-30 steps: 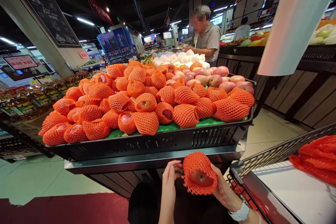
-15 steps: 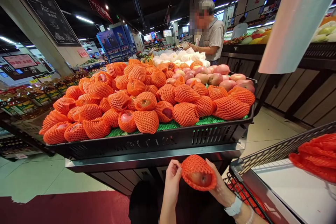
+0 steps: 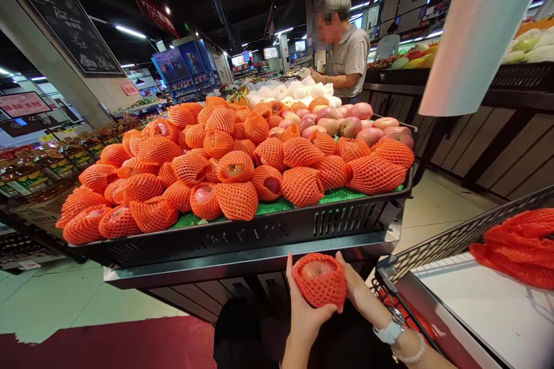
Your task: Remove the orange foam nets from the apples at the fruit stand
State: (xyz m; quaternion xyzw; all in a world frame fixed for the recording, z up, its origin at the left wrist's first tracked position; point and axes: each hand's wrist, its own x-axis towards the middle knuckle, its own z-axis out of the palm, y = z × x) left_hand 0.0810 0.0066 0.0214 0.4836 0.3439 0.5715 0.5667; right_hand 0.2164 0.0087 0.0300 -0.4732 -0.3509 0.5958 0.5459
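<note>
Between my hands, in front of the display's lower edge, is an apple (image 3: 319, 270) in an orange foam net sleeve (image 3: 320, 293). Some of its bare skin shows at the top. My left hand (image 3: 303, 312) cups it from the left and below, thumb across the front. My right hand (image 3: 360, 293) holds its right side, fingers partly hidden behind the fruit; a white watch is on that wrist. Just beyond stands a black crate (image 3: 259, 234) lined with green mesh, heaped with net-wrapped apples (image 3: 237, 200) and, at the back right, bare apples (image 3: 350, 128).
At the right, a cart (image 3: 392, 279) carries a white board (image 3: 471, 300) with loose orange foam nets (image 3: 515, 251). A large white roll (image 3: 471, 40) hangs above. A person (image 3: 346, 52) stands behind white-netted fruit (image 3: 298, 89). Bottles (image 3: 56, 164) line the left side.
The apple has turned so its exposed skin faces up instead of toward me. My left hand has moved from pinching the net's edge to cupping the fruit. The view has shifted slightly.
</note>
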